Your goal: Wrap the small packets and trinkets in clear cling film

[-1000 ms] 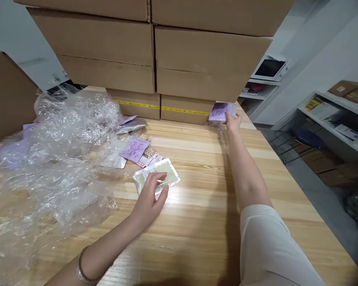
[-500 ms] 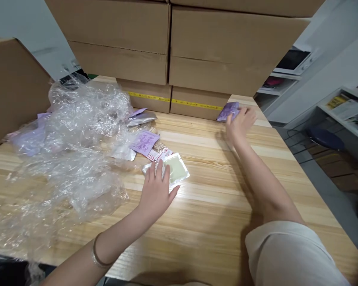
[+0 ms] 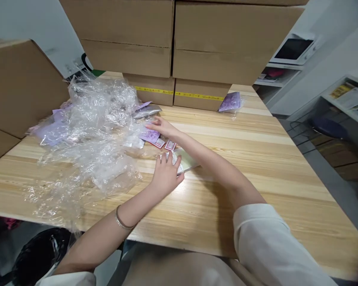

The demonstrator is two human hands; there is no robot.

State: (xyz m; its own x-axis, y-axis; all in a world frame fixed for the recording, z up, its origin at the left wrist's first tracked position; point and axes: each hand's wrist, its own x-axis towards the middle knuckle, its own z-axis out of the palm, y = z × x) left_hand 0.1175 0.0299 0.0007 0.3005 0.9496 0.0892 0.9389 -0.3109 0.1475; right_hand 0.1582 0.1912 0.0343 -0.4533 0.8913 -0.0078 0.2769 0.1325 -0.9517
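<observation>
My left hand [image 3: 166, 174] lies flat with fingers spread on a pale green clear-wrapped packet [image 3: 187, 162] on the wooden table [image 3: 256, 159]. My right hand [image 3: 162, 127] reaches across to the left, fingers stretched over a purple printed sachet [image 3: 149, 136] beside a heap of crumpled clear plastic wrap [image 3: 92, 127]. Small pink-and-white labels [image 3: 165, 144] lie between the two hands. A purple sachet in clear wrap [image 3: 230, 102] lies alone at the far right by the boxes. More purple and silver sachets [image 3: 146, 110] poke out from under the plastic.
Stacked cardboard boxes [image 3: 173, 43] wall off the back of the table. Another large box [image 3: 18, 83] stands at the left. Shelves [image 3: 346, 103] with papers and a monitor [image 3: 292, 49] are at the right. A dark bag [image 3: 38, 254] sits below the near-left edge.
My right hand let go of the purple sachet at the far right and swung left to the sachet by the plastic. My left hand stayed on the green packet.
</observation>
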